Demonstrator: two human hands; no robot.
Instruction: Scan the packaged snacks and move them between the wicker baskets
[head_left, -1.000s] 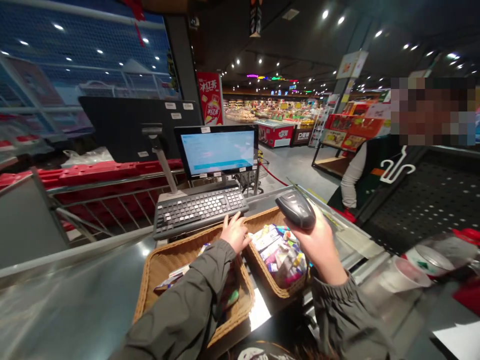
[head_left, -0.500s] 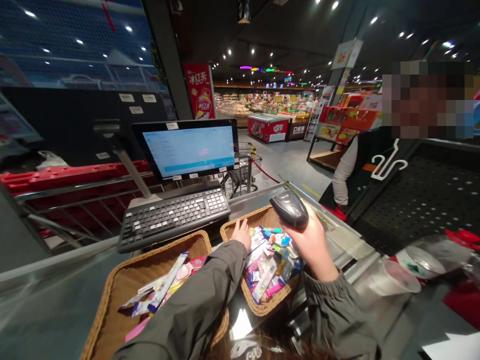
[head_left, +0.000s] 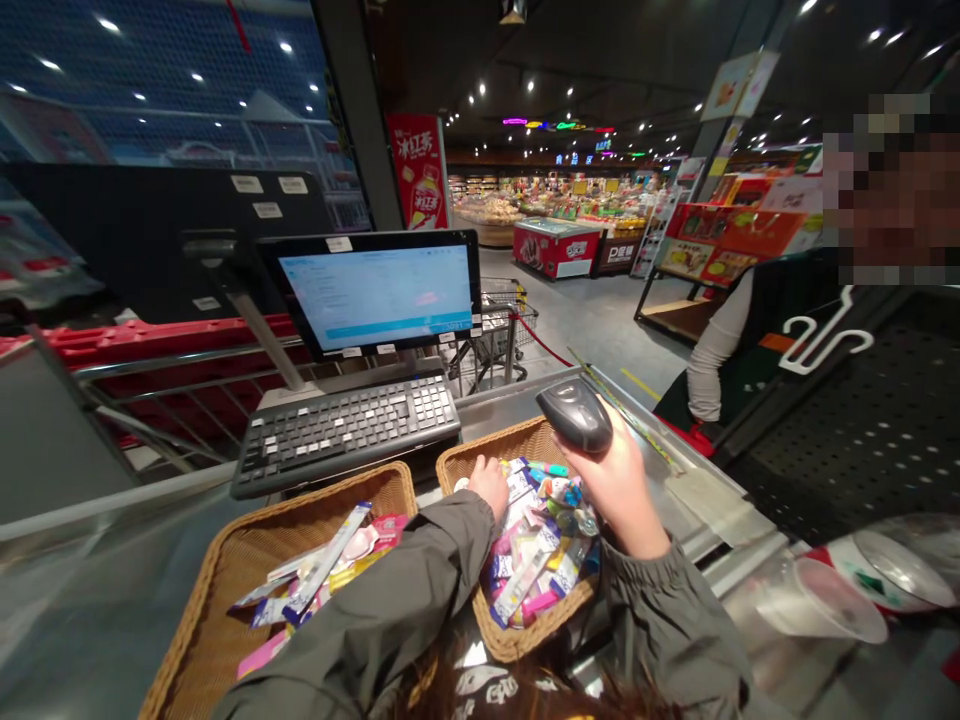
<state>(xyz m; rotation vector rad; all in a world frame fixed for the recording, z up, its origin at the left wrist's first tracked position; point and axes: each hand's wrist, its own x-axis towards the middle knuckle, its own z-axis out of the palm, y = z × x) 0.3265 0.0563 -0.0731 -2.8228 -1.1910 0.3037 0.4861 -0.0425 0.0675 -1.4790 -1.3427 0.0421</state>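
Observation:
A black handheld barcode scanner (head_left: 576,414) is gripped in my right hand (head_left: 619,480), raised over the far right side of the right wicker basket (head_left: 517,646). Small packaged items (head_left: 525,560) in white, blue and pink wrappers fill that basket. My left hand (head_left: 489,484) reaches into its far left part, fingers curled down; what they hold, if anything, is hidden. A bit of something white shows beside the fingertips. To the left, under my left forearm, a second wicker basket (head_left: 196,585) holds fewer wrapped sticks and packets (head_left: 322,570).
Behind the baskets are a black keyboard (head_left: 349,432) and a lit monitor (head_left: 379,295). Plastic tubs (head_left: 821,600) stand on the right. A white hook (head_left: 825,345) hangs from a dark perforated panel (head_left: 847,425), near a person in a dark vest (head_left: 787,290).
My left hand's fingers, more spread before, have curled down into the right basket. The scanner stays in my right hand, nearly in place. The view has turned slightly left.

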